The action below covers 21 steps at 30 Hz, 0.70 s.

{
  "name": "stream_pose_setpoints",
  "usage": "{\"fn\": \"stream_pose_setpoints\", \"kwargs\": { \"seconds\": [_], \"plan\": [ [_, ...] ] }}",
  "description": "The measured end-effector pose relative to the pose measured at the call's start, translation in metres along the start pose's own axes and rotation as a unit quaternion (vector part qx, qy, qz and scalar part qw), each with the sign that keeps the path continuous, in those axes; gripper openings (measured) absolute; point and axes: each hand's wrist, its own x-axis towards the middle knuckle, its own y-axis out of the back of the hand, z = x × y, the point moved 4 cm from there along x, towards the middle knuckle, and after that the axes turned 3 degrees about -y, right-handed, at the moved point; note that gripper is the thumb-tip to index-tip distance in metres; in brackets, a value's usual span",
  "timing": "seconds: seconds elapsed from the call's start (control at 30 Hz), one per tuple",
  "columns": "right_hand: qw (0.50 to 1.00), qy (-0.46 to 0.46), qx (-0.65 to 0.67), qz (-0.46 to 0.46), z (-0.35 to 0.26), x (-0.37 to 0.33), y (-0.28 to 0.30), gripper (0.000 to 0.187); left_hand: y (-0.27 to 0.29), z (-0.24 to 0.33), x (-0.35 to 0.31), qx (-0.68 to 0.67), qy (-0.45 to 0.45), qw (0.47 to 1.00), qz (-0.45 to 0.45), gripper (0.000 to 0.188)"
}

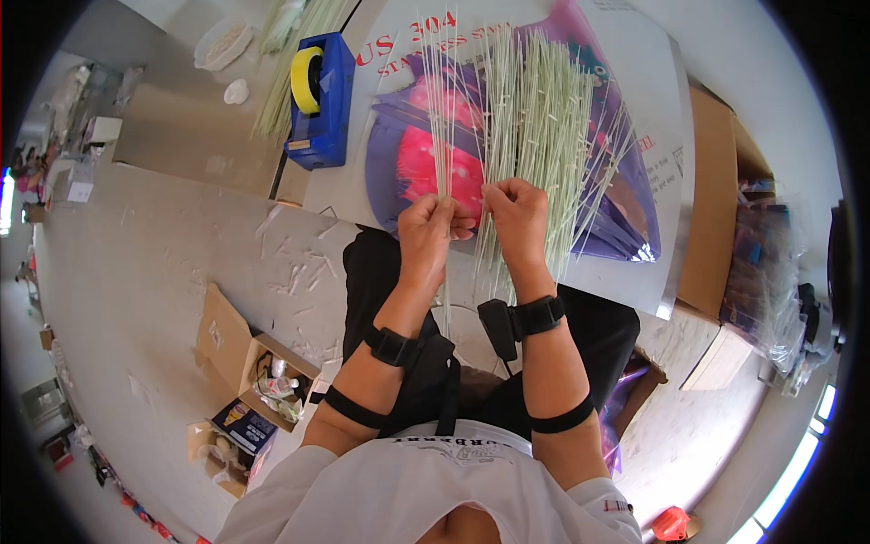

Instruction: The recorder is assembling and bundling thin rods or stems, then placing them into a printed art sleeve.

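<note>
My left hand (430, 234) is closed around a slim bunch of long, thin, pale wire-like stems (440, 136), which stand up and fan slightly above the fingers. Close beside it, my right hand (520, 218) is pinched at the left edge of a much thicker bundle of pale green stems (548, 118). Whether a single stem lies between those fingertips is too fine to make out. Small white bits dot the thick bundle, and some stems splay out to its right. Beneath both lies a purple see-through sheet (385, 168) with pink and white patches (433, 163).
Left of the stems stands a blue tape dispenser (333, 100) with a yellow roll (305, 80). Farther left are a white bowl (223, 45) and more stems (276, 95). Cardboard boxes stand at right (709, 208) and on the floor at lower left (227, 340), near scattered scraps (304, 272).
</note>
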Motion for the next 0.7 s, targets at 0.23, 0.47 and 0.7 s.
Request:
{"fn": "stream_pose_setpoints", "kwargs": {
  "seconds": [0.23,0.47,0.7],
  "plan": [
    [0.966,-0.104,0.223,-0.079,-0.022,-0.029,-0.024,0.012,0.005,0.005,-0.002,-0.008,0.017,1.0,0.023,0.02],
    [0.971,-0.093,0.194,-0.105,-0.02,-0.032,-0.028,0.012,0.002,0.016,-0.013,-0.035,0.018,0.999,0.024,0.019],
    [0.986,0.008,0.13,-0.101,-0.016,-0.033,-0.032,0.012,0.006,0.014,-0.018,-0.021,0.017,0.998,0.048,0.021]
  ]
}}
